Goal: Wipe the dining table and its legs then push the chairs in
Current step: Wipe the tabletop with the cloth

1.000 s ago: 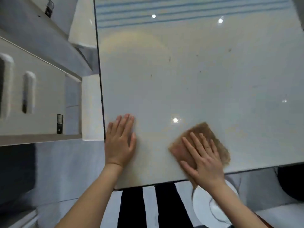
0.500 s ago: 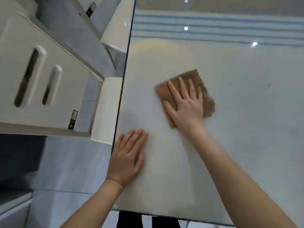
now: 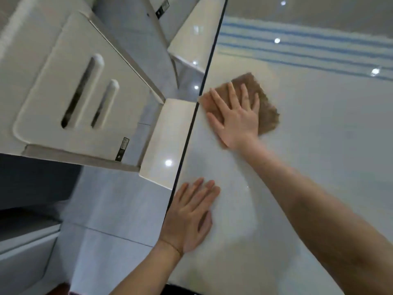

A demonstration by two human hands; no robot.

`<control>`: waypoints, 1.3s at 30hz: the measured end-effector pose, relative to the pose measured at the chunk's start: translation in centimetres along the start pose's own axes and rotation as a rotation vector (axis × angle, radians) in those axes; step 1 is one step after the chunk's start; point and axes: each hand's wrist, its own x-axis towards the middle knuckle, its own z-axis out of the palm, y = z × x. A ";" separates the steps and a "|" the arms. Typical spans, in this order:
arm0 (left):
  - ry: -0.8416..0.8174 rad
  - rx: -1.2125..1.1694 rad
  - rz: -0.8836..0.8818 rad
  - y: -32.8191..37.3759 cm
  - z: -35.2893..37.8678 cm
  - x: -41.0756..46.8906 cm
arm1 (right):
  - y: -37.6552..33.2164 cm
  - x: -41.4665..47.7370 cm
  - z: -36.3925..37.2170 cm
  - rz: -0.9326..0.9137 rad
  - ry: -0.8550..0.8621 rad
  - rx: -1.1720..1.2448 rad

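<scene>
Looking down, we see our right hand [image 3: 238, 116] lying flat with fingers spread on a brown cloth [image 3: 264, 103], pressing it onto the glossy white table [image 3: 319, 145] right at the dark left edge. Our left hand [image 3: 191, 213] rests flat on the tabletop nearer to us, just beside that same edge. Past the edge stands a white chair [image 3: 85, 99] with two slots in its back, over pale floor tiles [image 3: 110, 209].
</scene>
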 end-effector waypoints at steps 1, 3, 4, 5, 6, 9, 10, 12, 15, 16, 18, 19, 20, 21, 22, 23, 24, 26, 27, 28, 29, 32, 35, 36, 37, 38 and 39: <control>0.005 -0.013 0.001 0.0 0.0 -0.1 | -0.3 2.6 -0.1 -0.002 -0.014 0.003; 0.022 -0.027 0.007 0.0 0.1 -0.1 | -0.4 6.8 -0.6 0.016 -0.057 0.020; 0.026 -0.019 0.014 0.0 0.0 -0.1 | -0.4 7.8 -0.7 0.022 -0.070 0.022; 0.025 -0.005 0.016 0.0 0.0 -0.1 | -0.4 7.9 -0.9 0.021 -0.076 0.021; 0.024 0.009 0.017 -0.1 0.1 -0.1 | -0.2 7.1 -0.9 0.020 -0.070 0.021; 0.007 0.021 0.006 -0.1 0.0 -0.1 | 1.2 -1.2 -0.4 0.050 0.033 0.029; 0.002 0.027 -0.002 0.1 0.0 -0.1 | 1.8 -5.4 -0.4 0.082 0.055 0.034; 0.006 0.044 -0.004 0.2 0.0 0.0 | 2.7 -15.1 -0.4 0.172 0.013 0.016; 0.011 0.049 -0.003 0.1 0.1 -0.1 | 1.0 -30.1 -0.1 0.142 -0.084 0.009; 0.013 0.054 -0.002 0.1 0.1 -0.1 | 0.1 -33.8 -0.1 0.085 -0.108 -0.012; 0.012 0.053 0.003 0.1 0.1 -0.1 | -0.2 -36.7 -0.1 -0.001 -0.157 -0.009; 0.015 0.048 0.005 0.2 0.1 0.0 | 0.4 -35.4 -0.2 -0.008 -0.157 0.023; 0.022 0.047 0.006 0.2 0.0 0.1 | 1.2 -32.7 -0.4 0.004 -0.129 0.045; 0.025 0.047 0.010 0.2 -0.1 0.1 | 2.2 -29.2 -0.5 0.034 -0.076 0.051; 0.028 0.049 0.014 0.2 -0.1 0.1 | 3.6 -25.1 -0.5 0.081 -0.022 0.043; 0.031 0.049 0.012 0.3 0.0 0.1 | 5.0 -20.7 -0.5 0.141 0.014 0.036; 0.035 0.045 0.012 0.3 0.0 0.0 | 6.6 -16.3 -0.6 0.217 0.033 0.034; 0.034 0.033 0.011 0.2 0.1 0.0 | 9.6 -8.2 -1.4 0.356 0.061 0.055; 0.028 0.034 0.010 0.2 0.1 0.0 | 11.0 -4.8 -2.0 0.398 0.063 0.063; 0.022 0.042 0.004 0.2 0.1 0.0 | 12.1 -1.7 -2.7 0.416 0.041 0.067; 0.016 0.049 0.001 0.2 0.0 0.1 | 12.8 0.5 -3.3 0.425 0.012 0.070; -0.007 0.044 -0.008 0.3 -0.1 0.0 | 12.9 0.6 -3.5 0.410 -0.012 0.052; -0.031 0.056 -0.013 0.2 -0.2 -0.1 | 10.2 -8.7 -1.9 0.382 0.089 0.050; -0.037 0.056 -0.011 0.2 -0.1 -0.1 | 9.2 -13.3 -1.7 0.381 0.087 0.039; -0.041 0.061 -0.016 0.1 -0.1 -0.2 | 7.9 -17.9 -1.2 0.374 0.068 0.033; -0.040 0.066 -0.021 -0.1 -0.1 -0.4 | 6.6 -22.5 -0.8 0.366 0.046 0.033; -0.033 0.063 -0.018 0.0 -0.1 -0.3 | 5.5 -26.9 -0.7 0.356 0.026 0.028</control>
